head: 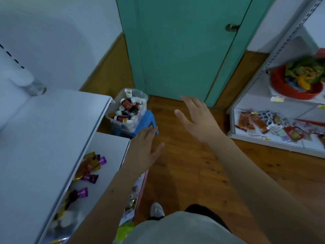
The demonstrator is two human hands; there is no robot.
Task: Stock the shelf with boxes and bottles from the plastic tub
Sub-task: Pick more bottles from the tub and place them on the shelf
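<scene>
A clear plastic tub [140, 101] filled with several small brown bottles with white caps [125, 105] stands on a blue stool [149, 118] by the teal door. My left hand [145, 147] is open, held just in front of the stool, holding nothing. Further right and a little higher, my right hand [195, 117] is spread open over the wooden floor, also empty. The white shelf [52, 131] on my left has a bare top board and a lower board with snack packets.
A teal door [175, 50] closes the aisle ahead. To the right stands a second white shelf [263, 134] with packets and a red bowl [292, 88] of goods. Purple and gold packets [89, 168] lie on the left lower shelf. A glass bottle [36, 88] sits at the back left.
</scene>
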